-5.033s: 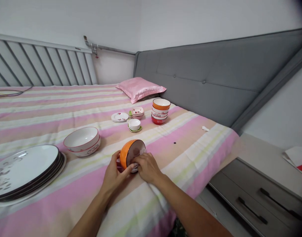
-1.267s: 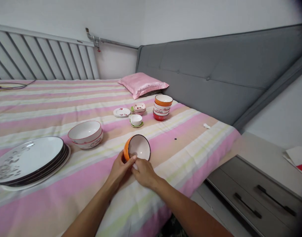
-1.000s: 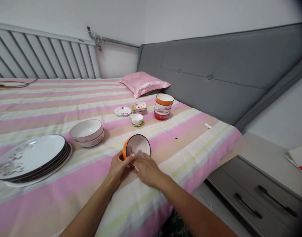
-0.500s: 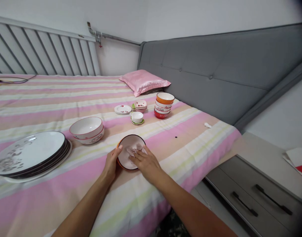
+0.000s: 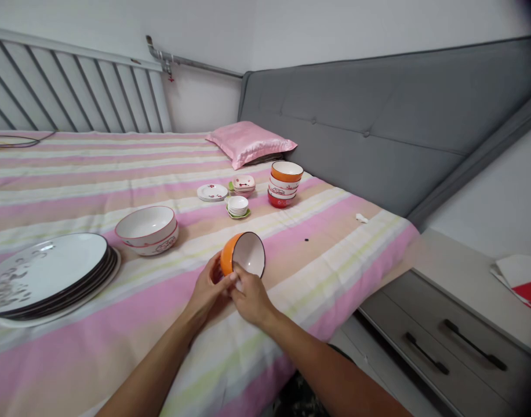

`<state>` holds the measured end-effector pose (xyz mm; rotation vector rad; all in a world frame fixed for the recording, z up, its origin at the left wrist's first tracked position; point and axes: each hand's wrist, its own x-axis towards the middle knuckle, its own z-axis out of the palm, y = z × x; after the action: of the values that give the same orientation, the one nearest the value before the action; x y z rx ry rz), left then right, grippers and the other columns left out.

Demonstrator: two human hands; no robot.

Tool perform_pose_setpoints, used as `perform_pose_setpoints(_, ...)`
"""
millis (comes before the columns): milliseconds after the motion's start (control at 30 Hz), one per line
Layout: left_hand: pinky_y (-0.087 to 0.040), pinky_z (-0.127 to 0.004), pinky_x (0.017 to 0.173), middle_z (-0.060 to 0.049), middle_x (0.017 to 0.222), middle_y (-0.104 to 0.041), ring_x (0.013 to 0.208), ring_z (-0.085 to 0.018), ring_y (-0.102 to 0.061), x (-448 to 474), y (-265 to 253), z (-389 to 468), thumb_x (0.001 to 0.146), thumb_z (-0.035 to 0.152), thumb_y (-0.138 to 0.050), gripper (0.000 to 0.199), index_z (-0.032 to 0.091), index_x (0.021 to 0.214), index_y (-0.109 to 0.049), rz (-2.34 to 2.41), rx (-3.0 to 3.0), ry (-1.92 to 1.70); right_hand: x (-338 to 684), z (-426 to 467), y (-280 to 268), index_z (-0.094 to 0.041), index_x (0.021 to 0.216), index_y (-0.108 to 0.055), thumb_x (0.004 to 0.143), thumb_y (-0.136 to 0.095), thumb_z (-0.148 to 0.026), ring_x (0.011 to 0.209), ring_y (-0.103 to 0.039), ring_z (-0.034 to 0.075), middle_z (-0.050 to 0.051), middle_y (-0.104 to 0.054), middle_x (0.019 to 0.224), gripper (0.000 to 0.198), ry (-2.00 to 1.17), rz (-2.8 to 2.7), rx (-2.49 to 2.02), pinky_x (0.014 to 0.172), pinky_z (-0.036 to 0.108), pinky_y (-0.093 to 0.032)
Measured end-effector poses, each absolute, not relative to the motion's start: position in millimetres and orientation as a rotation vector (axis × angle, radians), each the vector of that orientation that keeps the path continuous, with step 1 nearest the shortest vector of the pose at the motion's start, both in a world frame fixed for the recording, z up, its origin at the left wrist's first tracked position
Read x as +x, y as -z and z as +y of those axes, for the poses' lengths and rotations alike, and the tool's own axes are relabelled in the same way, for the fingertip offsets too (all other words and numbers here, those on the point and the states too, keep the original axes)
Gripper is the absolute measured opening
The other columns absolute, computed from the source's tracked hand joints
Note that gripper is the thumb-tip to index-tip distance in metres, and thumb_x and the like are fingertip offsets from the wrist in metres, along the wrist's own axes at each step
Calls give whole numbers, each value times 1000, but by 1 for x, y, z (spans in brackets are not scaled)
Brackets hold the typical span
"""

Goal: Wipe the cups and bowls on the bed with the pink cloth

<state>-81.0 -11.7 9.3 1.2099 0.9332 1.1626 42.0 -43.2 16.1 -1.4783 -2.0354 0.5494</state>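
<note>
An orange bowl (image 5: 233,252) with a white inside and a dark rim is tilted on its side, its opening turned to the right. My left hand (image 5: 210,289) is closed around its left, lower side, thumb near the rim. My right hand (image 5: 251,296) pinches at the near rim. A bit of white tissue (image 5: 238,284) shows between its fingers and the bowl; most of it is hidden.
On the striped bedspread (image 5: 152,324) are stacked plates (image 5: 52,260), white bowls with red rims (image 5: 148,226), small plates (image 5: 212,192), small dishes (image 5: 237,204) and a bowl stack (image 5: 285,184). A pink pillow (image 5: 250,142) lies behind; a nightstand (image 5: 435,313) is right.
The bowl has gone from facing up to tilted on its side, facing right. My right hand has moved from pressing tissue flat inside the bowl to pinching at its near rim.
</note>
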Motion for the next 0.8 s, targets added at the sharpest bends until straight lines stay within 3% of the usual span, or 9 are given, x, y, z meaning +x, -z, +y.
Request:
perform_pose_setpoints(167,-48,-37,80,-9,97,-68,92,-27,-62,-85,-8,-11,66,44,-73,60,13,116,-59,1132,1187,-1100,43,-45,-14,-14,112,-56,86,-52,-18,97,-64,24,11,-67,107,27,-569,-2237,-1401,81,33,-50)
perform_pose_setpoints(333,-47,-36,84,-11,104,-67,93,-25,-62,-87,-4,-9,66,39,-75,56,12,112,-61,1084,1155,-1166,51,-45,-14,-12,126,-49,88,-49,-18,124,-49,25,16,-55,131,39,-488,-2334,-1339,105,43,-35)
perform_pose_setpoints(500,-47,-35,82,-11,103,-68,88,-23,-61,-85,-6,-8,62,43,-75,60,11,111,-60,1164,1152,-1236,54,-47,-17,-5,136,-41,90,-47,-26,128,-46,27,22,-54,131,50,-326,-2359,-1460,114,48,-17)
perform_pose_setpoints(700,-49,-36,83,-11,101,-68,90,-25,-62,-89,-8,-5,63,46,-73,60,10,110,-62,1299,1178,-1332,61,-51,-29,-9,140,-37,87,-43,-17,129,-45,24,16,-51,136,54,-549,-2189,-1468,114,49,-17)
perform_pose_setpoints(800,-48,-37,87,-13,109,-66,97,-26,-62,-93,-7,-1,62,42,-74,65,10,115,-59,1375,1187,-1441,65,-48,-30,-10,140,-38,84,-38,-11,123,-51,24,15,-55,132,56,-680,-1850,-1593,110,47,-27)
